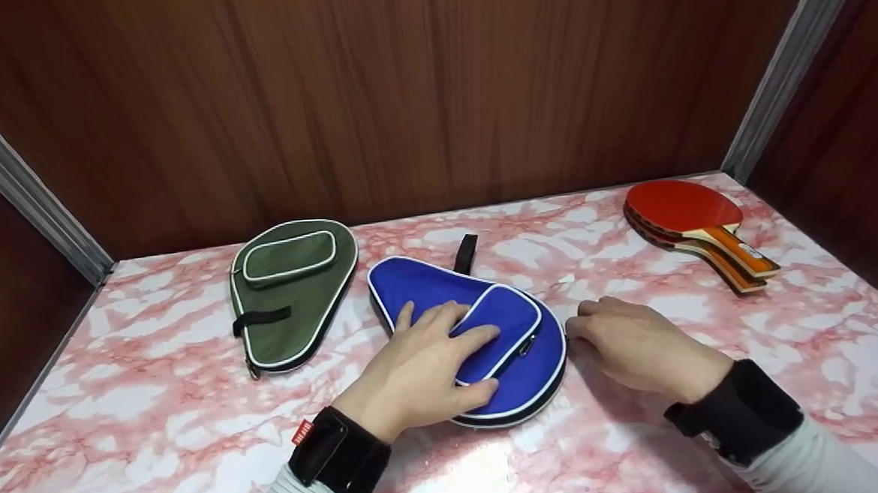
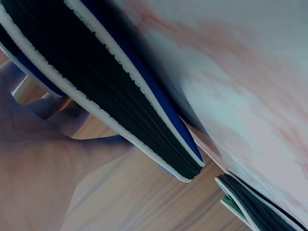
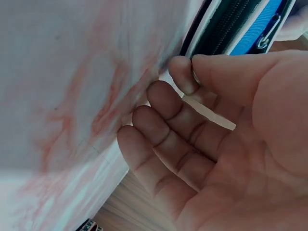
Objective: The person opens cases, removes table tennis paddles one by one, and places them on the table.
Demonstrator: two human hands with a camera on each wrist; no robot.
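Observation:
A blue table tennis bat case (image 1: 418, 281) with white piping, a front pocket and a black strap lies in the middle of the table. My left hand (image 1: 434, 367) rests on top of it, fingers spread over the pocket, thumb near its lower edge. At the case's right edge, my right hand (image 1: 639, 341) pinches with thumb and forefinger what looks like the zipper pull, almost wholly hidden by the fingertips. In the right wrist view the pinch sits beside the black zipper band (image 3: 228, 26). A second small zipper pull (image 3: 264, 38) hangs on the pocket.
A green bat case (image 1: 299, 299) lies to the left, its black strap across its narrow end. Two stacked table tennis bats (image 1: 685, 207), red side up, are at the back right. Brown wood panels (image 1: 431, 89) wall in the marbled table (image 1: 156, 434).

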